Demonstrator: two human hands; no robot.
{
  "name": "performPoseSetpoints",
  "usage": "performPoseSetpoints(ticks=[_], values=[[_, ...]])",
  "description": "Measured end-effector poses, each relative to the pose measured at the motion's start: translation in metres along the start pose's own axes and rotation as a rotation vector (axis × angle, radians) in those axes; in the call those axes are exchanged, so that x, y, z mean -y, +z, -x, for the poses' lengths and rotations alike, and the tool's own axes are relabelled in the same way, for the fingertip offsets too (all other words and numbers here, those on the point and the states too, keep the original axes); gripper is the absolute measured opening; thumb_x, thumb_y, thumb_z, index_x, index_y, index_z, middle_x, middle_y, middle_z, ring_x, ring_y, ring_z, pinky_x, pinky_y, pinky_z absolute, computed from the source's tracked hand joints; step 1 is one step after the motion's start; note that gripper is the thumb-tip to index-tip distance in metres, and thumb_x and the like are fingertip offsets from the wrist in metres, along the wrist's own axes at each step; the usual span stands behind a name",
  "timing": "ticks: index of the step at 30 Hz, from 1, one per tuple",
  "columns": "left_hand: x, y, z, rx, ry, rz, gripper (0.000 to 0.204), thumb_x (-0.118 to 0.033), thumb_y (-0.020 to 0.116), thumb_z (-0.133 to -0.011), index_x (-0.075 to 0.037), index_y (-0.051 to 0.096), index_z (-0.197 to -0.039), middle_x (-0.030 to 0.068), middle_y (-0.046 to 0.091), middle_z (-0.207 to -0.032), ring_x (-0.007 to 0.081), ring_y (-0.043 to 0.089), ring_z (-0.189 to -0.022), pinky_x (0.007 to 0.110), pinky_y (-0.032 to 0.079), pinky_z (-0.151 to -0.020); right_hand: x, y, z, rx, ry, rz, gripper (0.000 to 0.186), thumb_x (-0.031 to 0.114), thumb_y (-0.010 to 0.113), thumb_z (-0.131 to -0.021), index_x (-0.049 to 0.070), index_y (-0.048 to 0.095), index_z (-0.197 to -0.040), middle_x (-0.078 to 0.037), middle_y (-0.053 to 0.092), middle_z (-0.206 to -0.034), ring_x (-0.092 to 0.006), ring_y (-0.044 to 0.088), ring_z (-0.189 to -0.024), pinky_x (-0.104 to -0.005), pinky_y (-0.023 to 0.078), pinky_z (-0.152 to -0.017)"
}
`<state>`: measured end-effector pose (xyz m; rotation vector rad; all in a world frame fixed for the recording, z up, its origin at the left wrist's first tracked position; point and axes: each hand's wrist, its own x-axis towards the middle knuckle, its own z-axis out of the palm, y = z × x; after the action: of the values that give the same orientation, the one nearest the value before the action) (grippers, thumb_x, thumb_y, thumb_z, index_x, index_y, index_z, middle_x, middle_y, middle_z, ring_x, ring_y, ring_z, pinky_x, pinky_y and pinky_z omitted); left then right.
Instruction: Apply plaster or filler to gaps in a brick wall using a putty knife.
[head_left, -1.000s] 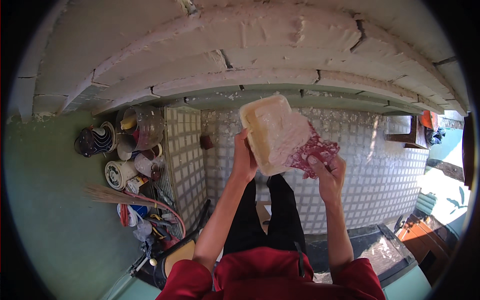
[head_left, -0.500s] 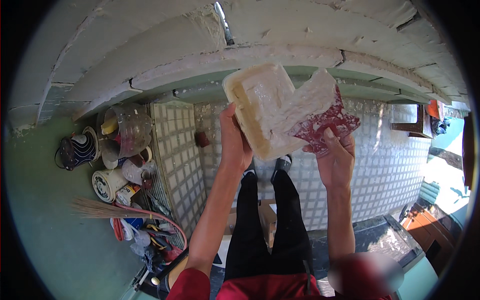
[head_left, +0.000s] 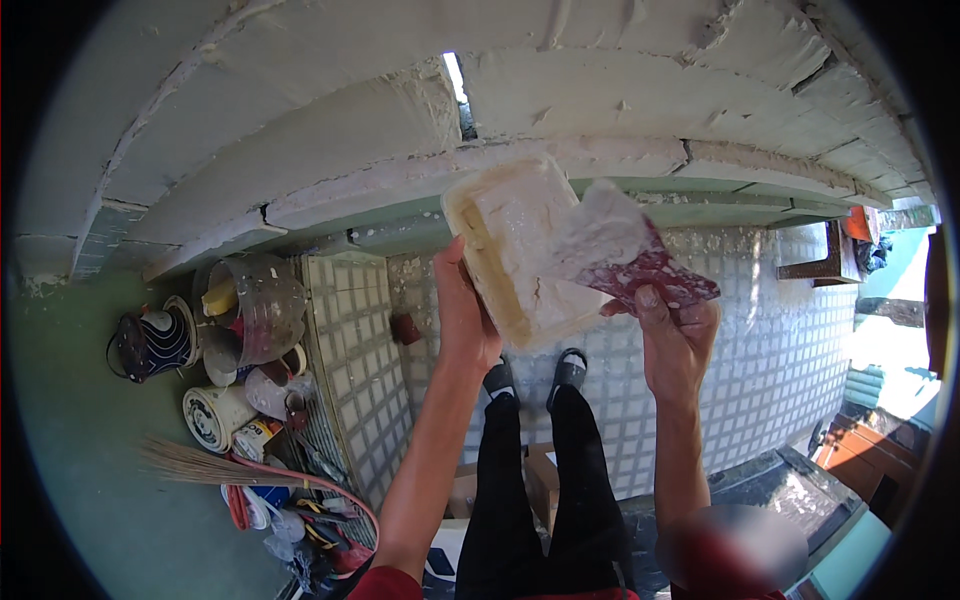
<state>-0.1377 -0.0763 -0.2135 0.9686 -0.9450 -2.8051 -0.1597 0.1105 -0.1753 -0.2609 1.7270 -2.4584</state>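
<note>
Plastic tub point(head_left: 486, 283), count one: pale yellowish, rectangular, rounded corners, held up in front of the body above the tiled floor point(head_left: 740, 380), tilted in view. White paste point(head_left: 515, 225) covers most of its inside; a barer strip runs along the left inner side. Left hand point(head_left: 466, 318) grips it at the left, thumb by the rim, other fingers mostly hidden behind the tub. Right hand point(head_left: 682, 340) has thumb on top and fingers under, clamped on one flat red scraper point(head_left: 660, 275). Paste coats the scraper's broad end, which overlaps the tub's right side; can't tell if it touches the paste inside.

Print: dark ring marking on the lid of one white bucket point(head_left: 213, 418), yellow-and-black label on one small container point(head_left: 258, 437) just beside it.

Edges: pale slabs point(head_left: 330, 120) with cracked joints arch across the top, one slit letting light in. Tub's upper rim overlaps their lower edge in view; real gap unclear. Tiled floor spreads right of the legs toward brown wooden furniture point(head_left: 838, 265); tiled block point(head_left: 350, 335) stands on the left.

Counts: two dark shoes point(head_left: 570, 368), one straw broom point(head_left: 215, 465), one clear bucket point(head_left: 265, 295), one dark container with white wavy lines point(head_left: 160, 343). Brown cardboard point(head_left: 541, 485) by the legs, pieces uncounted, partly hidden.
</note>
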Motion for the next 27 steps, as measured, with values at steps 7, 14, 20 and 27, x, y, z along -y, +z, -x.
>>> performPoseSetpoints(ticks=[7, 14, 20, 27], values=[[-0.008, -0.002, -0.003, 0.015, 0.004, -0.029, 0.06, -0.049, 0.045, -0.09, -0.009, 0.042, -0.134, 0.0053, 0.051, -0.124, 0.021, 0.051, -0.115, 0.037, 0.042, -0.099, -0.006, 0.011, -0.013, -0.002, -0.465, 0.578, 0.026, 0.001, 0.066, -0.081, -0.003, 0.068, -0.107, -0.019, 0.068, -0.107, -0.0304, 0.068, -0.093, -0.0391, 0.055, -0.08], [-0.007, -0.024, -0.018, 0.041, -0.004, 0.098, 0.053, -0.042, 0.041, -0.093, -0.005, 0.046, -0.132, 0.0094, 0.056, -0.125, 0.0268, 0.056, -0.114, 0.042, 0.045, -0.1, -0.016, 0.031, -0.091, -0.017, -1.053, 1.07, 0.033, 0.004, 0.071, -0.069, 0.004, 0.072, -0.103, -0.012, 0.069, -0.109, -0.0278, 0.062, -0.1, -0.0334, 0.051, -0.087], [-0.003, -0.037, -0.008, 0.036, -0.029, 0.073, 0.055, -0.043, 0.039, -0.093, -0.006, 0.044, -0.134, 0.0092, 0.054, -0.127, 0.0258, 0.053, -0.117, 0.041, 0.042, -0.102, -0.043, 0.041, -0.123, -0.226, -1.199, 1.151, 0.034, 0.002, 0.064, -0.07, 0.009, 0.074, -0.102, -0.002, 0.069, -0.113, -0.0176, 0.052, -0.096, -0.0271, 0.041, -0.083], [0.005, -0.074, 0.035, -0.078, -0.051, -0.025, 0.057, -0.045, 0.039, -0.093, -0.005, 0.043, -0.134, 0.0081, 0.054, -0.126, 0.0241, 0.052, -0.118, 0.039, 0.041, -0.102, -0.067, 0.065, -0.145, -0.286, -1.215, 1.089, 0.036, -0.007, 0.059, -0.071, 0.005, 0.074, -0.101, -0.006, 0.068, -0.115, -0.0195, 0.051, -0.092, -0.0262, 0.042, -0.083]])
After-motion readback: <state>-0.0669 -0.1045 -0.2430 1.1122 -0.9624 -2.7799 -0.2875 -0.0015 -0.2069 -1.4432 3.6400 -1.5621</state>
